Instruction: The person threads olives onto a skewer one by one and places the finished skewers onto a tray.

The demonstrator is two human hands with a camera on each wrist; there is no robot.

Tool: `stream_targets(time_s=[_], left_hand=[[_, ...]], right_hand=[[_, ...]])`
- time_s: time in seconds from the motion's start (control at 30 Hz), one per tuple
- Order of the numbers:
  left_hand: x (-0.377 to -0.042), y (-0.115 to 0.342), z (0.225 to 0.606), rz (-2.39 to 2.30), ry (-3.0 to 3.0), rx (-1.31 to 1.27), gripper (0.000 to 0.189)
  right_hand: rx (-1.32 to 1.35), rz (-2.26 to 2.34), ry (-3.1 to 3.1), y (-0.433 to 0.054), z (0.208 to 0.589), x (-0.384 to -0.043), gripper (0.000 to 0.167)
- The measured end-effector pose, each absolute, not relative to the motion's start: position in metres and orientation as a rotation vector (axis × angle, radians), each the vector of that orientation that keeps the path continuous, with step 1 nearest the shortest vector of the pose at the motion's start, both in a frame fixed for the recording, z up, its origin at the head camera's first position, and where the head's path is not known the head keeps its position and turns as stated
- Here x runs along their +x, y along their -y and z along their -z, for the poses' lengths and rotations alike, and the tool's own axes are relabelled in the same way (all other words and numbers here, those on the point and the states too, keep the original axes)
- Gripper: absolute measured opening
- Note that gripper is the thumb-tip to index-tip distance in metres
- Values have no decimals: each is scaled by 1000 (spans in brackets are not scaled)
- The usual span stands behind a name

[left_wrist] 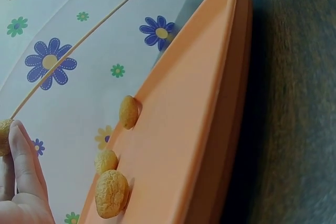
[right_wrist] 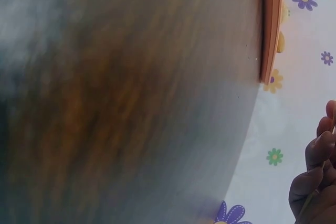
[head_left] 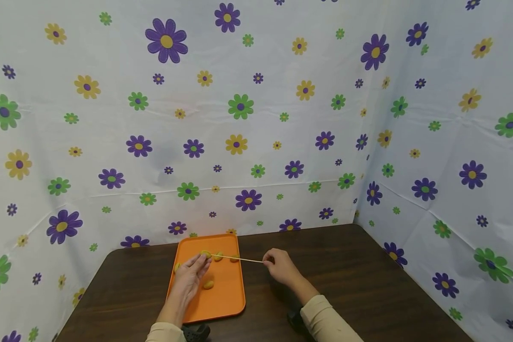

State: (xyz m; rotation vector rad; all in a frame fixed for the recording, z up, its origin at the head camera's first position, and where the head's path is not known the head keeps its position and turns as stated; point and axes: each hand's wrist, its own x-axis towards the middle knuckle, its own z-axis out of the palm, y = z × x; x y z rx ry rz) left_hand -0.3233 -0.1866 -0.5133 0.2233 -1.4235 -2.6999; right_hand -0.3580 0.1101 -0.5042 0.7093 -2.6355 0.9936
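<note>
My left hand (head_left: 189, 279) is raised over the orange tray (head_left: 222, 304) and pinches a wrinkled, yellow, oval fruit-like piece (head_left: 205, 254) between thumb and fingers. A thin wooden skewer (head_left: 248, 260) runs from that piece to my right hand (head_left: 280, 267), which pinches its other end right of the tray. In the left wrist view, the skewer (left_wrist: 73, 48) meets the held piece (left_wrist: 4, 137); how deep it goes in is hidden. The right wrist view shows the curled fingers of my right hand (right_wrist: 317, 166) around part of the skewer.
Several similar yellow pieces lie on the tray, including one (head_left: 208, 284) near its middle and one (head_left: 234, 259) by its right rim. The tray rests on a dark wooden table (head_left: 346, 275). Flower-patterned cloth (head_left: 265, 128) hangs behind the table and along its right side.
</note>
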Motion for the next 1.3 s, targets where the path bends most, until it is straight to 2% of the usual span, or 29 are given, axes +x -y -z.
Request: stream_targets(time_s=[1.3], left_hand=[[-320, 184, 513, 2649, 1464, 212, 13]], right_hand=[[687, -1048, 2669, -99, 496, -356, 8]])
